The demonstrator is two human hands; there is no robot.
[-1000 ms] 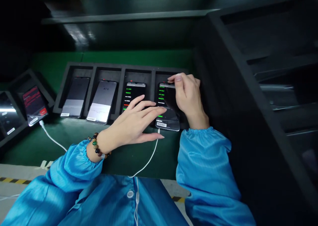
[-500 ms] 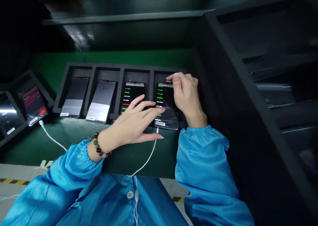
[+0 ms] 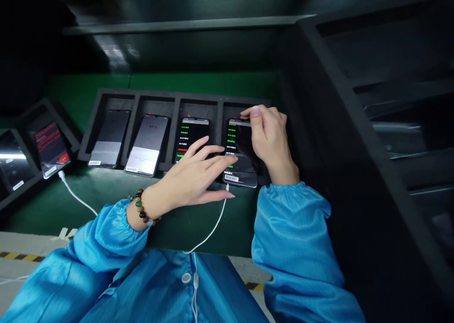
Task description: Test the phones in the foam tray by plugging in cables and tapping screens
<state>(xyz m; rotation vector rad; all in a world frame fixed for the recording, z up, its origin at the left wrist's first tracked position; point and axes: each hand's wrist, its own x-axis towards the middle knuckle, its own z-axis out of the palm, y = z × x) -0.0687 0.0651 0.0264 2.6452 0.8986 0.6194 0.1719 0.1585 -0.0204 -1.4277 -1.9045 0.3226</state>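
My left hand [image 3: 193,178] spreads its fingers over the lower part of the rightmost phone [image 3: 244,145], a fingertip at its screen, and partly covers the phone beside it [image 3: 191,131]. At the upper right edge of the rightmost phone is my right hand [image 3: 269,134], its fingers curled; what they hold, if anything, is hidden. Both phones show lists of green and white text, one with a red line. A white cable [image 3: 216,226] runs into the bottom of the rightmost phone. The phones lie in a black foam tray [image 3: 220,99].
Two more phones [image 3: 109,138] [image 3: 147,143] lie in the tray's left slots. Farther left, a phone with red text [image 3: 51,148] has a white cable [image 3: 76,197] plugged in. A tall black foam tray [image 3: 329,72] stands on the right.
The whole view has shifted slightly, moving the trays and phones a little to the right. Both hands keep nearly the same pose over the rightmost phone.
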